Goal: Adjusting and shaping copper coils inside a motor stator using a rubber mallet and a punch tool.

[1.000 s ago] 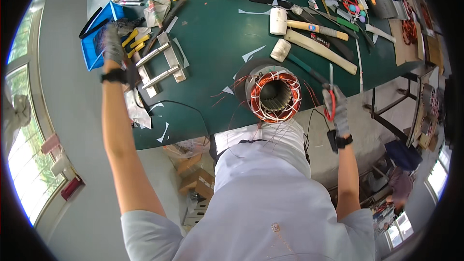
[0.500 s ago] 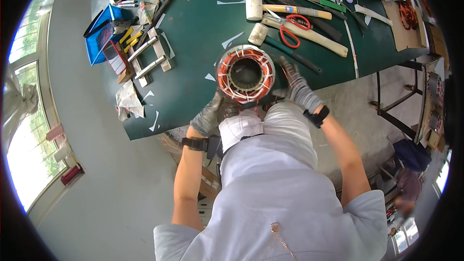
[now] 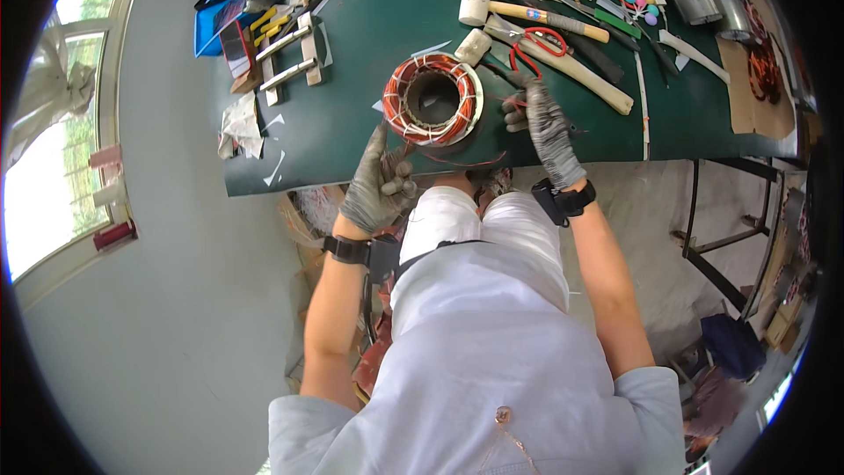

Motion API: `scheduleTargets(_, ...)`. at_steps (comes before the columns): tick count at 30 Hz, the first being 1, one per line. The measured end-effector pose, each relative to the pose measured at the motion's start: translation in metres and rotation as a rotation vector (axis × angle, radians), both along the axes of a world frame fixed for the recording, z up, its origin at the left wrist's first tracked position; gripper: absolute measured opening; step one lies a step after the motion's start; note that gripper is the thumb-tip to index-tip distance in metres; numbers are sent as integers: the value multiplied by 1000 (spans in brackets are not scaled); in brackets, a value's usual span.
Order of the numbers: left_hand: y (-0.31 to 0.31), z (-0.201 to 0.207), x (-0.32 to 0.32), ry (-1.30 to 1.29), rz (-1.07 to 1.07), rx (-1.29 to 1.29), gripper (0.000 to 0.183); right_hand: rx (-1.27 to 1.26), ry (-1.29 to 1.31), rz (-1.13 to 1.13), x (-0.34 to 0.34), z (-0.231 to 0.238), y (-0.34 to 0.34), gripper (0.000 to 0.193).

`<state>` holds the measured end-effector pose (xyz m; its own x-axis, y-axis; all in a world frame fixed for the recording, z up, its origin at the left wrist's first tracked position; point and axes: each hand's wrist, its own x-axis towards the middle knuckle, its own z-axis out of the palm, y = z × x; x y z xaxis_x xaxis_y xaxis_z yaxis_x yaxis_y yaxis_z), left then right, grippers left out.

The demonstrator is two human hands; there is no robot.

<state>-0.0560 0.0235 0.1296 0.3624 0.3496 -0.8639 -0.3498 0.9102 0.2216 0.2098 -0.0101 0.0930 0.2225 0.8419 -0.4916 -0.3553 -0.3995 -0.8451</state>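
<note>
A motor stator (image 3: 400, 88), ring-shaped with orange-red windings laced in white cord, rests on the green table (image 3: 352, 44) near its front edge. Its round bore faces up. Thin reddish lead wires (image 3: 462, 164) trail from its near side. My left hand (image 3: 380, 183), in a grey glove, is at the stator's lower left, index finger stretched towards the rim and the others loosely bent apart. To the stator's right, my gloved right hand (image 3: 547, 123) has its fingers bent together beside a mallet's dark handle; what they hold, if anything, is too small to make out.
Beyond the stator lie white-headed mallets (image 3: 475, 3), red-handled scissors (image 3: 538, 46) and other tools. At the left are a blue bin (image 3: 211, 31), metal rods on wooden blocks (image 3: 288, 75) and paper scraps (image 3: 242, 126). Metal cans (image 3: 697, 2) stand at the far right.
The stator stood between both hands at the table edge; now it sits slightly farther left and both hands are off its sides. My right hand has risen, and the whole view has shifted.
</note>
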Motion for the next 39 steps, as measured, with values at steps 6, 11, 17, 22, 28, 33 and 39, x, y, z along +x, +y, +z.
scheduleTargets(6, 49, -27, -56, 540, -403, 530, 54, 45, 55, -120, 21, -12, -39, 37)
scheduleTargets(11, 127, 46, -106, 474, 72, 1129, 27, 61, -64, 19, 42, -42, -91, 49)
scheduleTargets(17, 113, -16, -97, 720, -105, 1043, 31, -200, -142, 231, 31, -60, -106, 36)
scheduleTargets(22, 45, -31, -34, 390, -282, 575, 38, 90, -762, 451, -5, -56, -72, 42)
scheduleTargets(28, 18, -62, -9, 350, -187, 666, 24, 359, -656, 83, -64, -73, 5, 71)
scheduleTargets(33, -12, -62, -3, 135, -337, 553, 16, 295, -227, 83, -72, -32, 18, 63)
scheduleTargets(39, -28, 70, -15, 144, -674, 710, 17, 399, -324, 456, -6, -53, 66, 43)
